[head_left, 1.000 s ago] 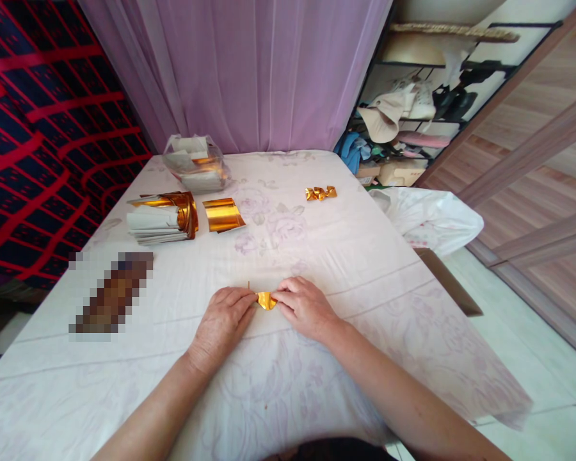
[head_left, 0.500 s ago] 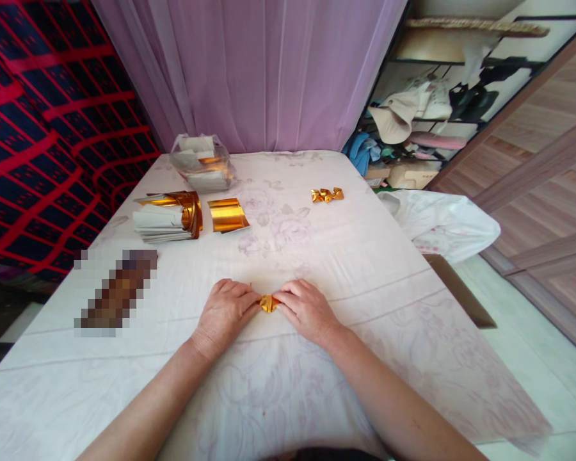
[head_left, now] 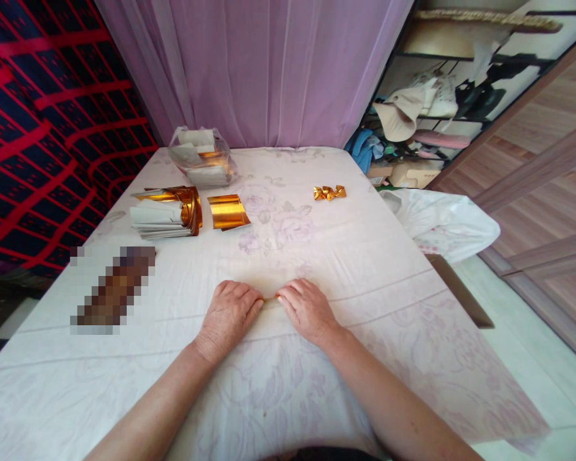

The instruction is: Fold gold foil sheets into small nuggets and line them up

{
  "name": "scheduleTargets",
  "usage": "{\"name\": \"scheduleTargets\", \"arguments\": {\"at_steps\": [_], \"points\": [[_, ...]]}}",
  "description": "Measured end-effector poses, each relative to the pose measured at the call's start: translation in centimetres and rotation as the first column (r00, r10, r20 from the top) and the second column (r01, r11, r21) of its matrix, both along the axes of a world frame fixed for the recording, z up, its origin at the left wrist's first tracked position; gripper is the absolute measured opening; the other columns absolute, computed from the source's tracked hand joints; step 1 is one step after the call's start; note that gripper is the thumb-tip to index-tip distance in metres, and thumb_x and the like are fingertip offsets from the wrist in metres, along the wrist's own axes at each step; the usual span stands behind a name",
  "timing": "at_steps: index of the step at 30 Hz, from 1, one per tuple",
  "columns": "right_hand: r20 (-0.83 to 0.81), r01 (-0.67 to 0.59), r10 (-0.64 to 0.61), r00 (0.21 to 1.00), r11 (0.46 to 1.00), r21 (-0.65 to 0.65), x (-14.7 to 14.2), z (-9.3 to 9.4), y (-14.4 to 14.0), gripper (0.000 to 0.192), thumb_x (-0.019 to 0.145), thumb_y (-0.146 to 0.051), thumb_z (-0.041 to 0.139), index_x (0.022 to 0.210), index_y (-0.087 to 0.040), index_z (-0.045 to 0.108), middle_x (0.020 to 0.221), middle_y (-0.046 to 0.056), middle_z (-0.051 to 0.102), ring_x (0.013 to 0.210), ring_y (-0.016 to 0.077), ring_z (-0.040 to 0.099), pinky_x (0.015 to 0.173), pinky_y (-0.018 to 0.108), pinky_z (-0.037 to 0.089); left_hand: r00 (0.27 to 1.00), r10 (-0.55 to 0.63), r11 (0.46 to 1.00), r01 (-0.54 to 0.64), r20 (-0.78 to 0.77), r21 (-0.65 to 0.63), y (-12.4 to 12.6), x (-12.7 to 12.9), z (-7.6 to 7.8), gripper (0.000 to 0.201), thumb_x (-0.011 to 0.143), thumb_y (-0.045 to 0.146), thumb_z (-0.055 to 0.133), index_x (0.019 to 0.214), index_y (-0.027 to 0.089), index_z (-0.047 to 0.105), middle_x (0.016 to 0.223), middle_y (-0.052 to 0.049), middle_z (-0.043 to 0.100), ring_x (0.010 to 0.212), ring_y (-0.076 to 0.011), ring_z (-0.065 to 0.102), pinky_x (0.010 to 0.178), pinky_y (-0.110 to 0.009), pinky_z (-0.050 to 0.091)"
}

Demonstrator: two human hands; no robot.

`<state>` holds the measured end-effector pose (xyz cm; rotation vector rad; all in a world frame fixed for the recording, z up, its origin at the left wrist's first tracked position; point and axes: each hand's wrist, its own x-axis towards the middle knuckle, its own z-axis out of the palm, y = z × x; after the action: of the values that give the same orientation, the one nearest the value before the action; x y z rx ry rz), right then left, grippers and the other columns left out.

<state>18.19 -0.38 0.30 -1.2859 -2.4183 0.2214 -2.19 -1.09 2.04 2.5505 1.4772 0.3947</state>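
The left hand [head_left: 231, 314] and the right hand [head_left: 308, 309] are pinching one thin yellowish strip [head_left: 270, 299], which is running between them.

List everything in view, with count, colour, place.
Table: one, white and purple cloth, centre
Gold piece: one, gold, table's front
Paper pile: one, gold and white, left
Loose sheet: at least one, gold, beside paper pile
Twisted pieces: count unclear, gold, table's far right
Plastic bag: one, clear, table's back left
Blurred thing: one, brownish, table's left
Curtain: one, purple, behind table
Checked cloth: one, red and blue, left
Rack: one, black, back right
Cap: one, beige, on rack
Shoes: several, white and black, on rack
Clutter: uncountable, mixed, on rack
Sack: one, white, right
Board: one, brown, right
Panels: several, brown, far right
Floor: one, pale, lower right
Left hand: one, bare, on gold piece
Right hand: one, bare, on gold piece
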Motion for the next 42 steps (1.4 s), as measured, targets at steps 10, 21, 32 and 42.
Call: {"name": "scheduleTargets", "arguments": {"at_steps": [10,21,32,42], "points": [[0.04,0.109,-0.109,0.993,0.994,0.005,-0.6,-0.3,0.2,0.018,0.096,-0.022,0.049,0.086,-0.02,0.063,0.083,0.004,0.064,0.082,0.0193,0.056,0.076,0.031,0.039,0.996,0.09,0.995,-0.091,-0.008,-0.05,0.0,0.3,0.5,0.025,0.095,0.028,0.045,0.087,0.021,0.068,0.086,-0.004,0.067,0.086,-0.022,0.059,0.09,-0.045,0.034],[0.008,0.196,-0.196,0.981,0.981,0.002,-1.1,-0.3,0.5,0.014,0.095,-0.024,0.051,0.084,-0.02,0.058,0.078,0.003,0.066,0.077,0.0187,0.059,0.07,0.03,0.037,0.971,0.157,0.981,-0.174,-0.178,-0.086,0.4,1.6,2.0,0.028,0.096,0.03,0.043,0.086,0.019,0.066,0.083,-0.007,0.07,0.086,-0.0262,0.062,0.091,-0.048,0.032],[0.01,0.232,-0.232,0.973,0.973,-0.012,-1.3,-0.3,0.7,0.012,0.093,-0.022,0.055,0.081,-0.02,0.059,0.079,0.003,0.064,0.077,0.0178,0.058,0.07,0.029,0.037,0.957,0.208,0.974,-0.221,-0.203,-0.046,0.7,1.9,1.5,0.021,0.093,0.031,0.048,0.087,0.018,0.063,0.081,-0.008,0.07,0.082,-0.0281,0.062,0.081,-0.044,0.036],[0.024,0.246,-0.246,0.969,0.969,0.002,-1.3,-0.5,0.7,0.012,0.093,-0.024,0.056,0.083,-0.021,0.059,0.08,0.003,0.064,0.079,0.0179,0.057,0.069,0.029,0.036,0.958,0.208,0.975,-0.218,-0.196,-0.035,0.7,1.9,1.1,0.018,0.093,0.031,0.05,0.09,0.018,0.062,0.083,-0.009,0.069,0.084,-0.0281,0.062,0.08,-0.043,0.036]]}}
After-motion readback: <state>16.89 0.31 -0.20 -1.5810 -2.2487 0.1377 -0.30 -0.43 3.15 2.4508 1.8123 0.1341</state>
